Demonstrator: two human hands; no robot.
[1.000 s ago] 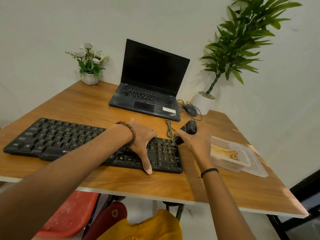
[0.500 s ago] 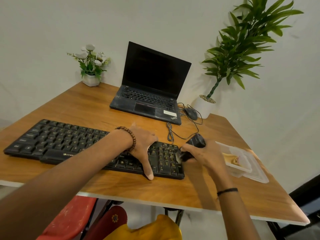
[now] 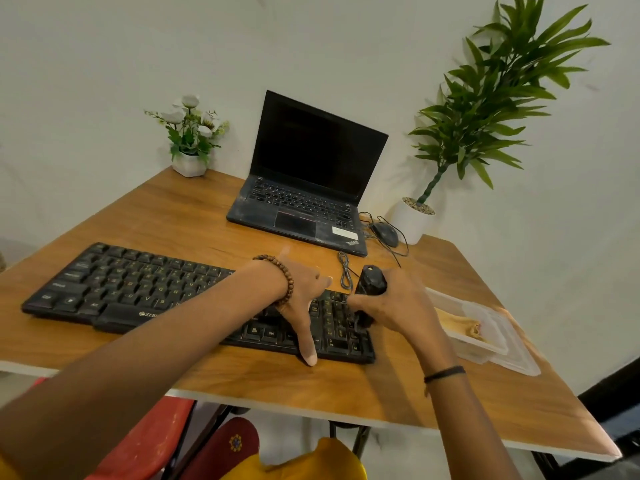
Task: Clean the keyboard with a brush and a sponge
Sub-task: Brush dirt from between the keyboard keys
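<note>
The right hand (image 3: pixel 398 306) gripped the black brush (image 3: pixel 371 280), bristles down on the right-end keys of the keyboard (image 3: pixel 138 289). The left hand (image 3: pixel 304 296) lay flat and spread on the keys just beside it. Brushing seemed under way. The sponge (image 3: pixel 460 325) lay in its tray (image 3: pixel 512 355) on the surface (image 3: pixel 173 220), so wiping likely remained.

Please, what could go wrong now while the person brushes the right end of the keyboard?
The brush in the right hand works at the right end of the keyboard, so dust may fall onto the table or toward the plastic tray. The coiled cable lies just behind that end; a wide stroke could catch it. The left hand rests on the keys nearby and may block the brush.
</note>
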